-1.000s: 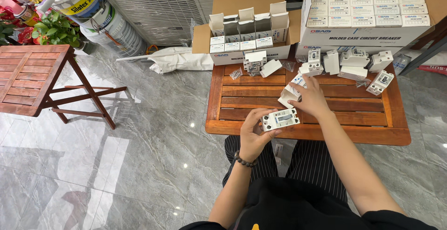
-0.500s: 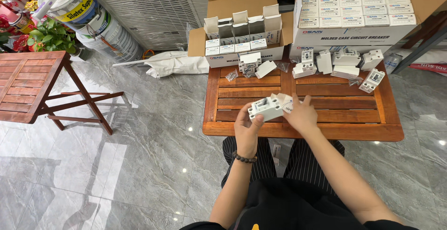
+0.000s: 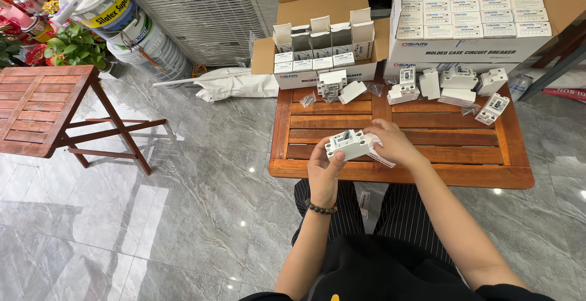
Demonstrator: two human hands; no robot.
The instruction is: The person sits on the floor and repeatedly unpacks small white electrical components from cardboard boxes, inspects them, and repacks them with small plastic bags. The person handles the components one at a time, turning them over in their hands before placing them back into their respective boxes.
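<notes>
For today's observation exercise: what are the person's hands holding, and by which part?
The left hand grips the white breaker from below; the right hand holds a white slip against its end.

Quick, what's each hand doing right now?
Left hand: closed on the white breaker.
Right hand: closed on a small white box, touching the breaker.

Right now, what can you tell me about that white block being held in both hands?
The white block is a small boxy plastic part with a dark slot on its top face. It lies flat, just above the near edge of the wooden table. The left hand grips it from below; the right hand holds its right end together with a white paper slip.
</notes>
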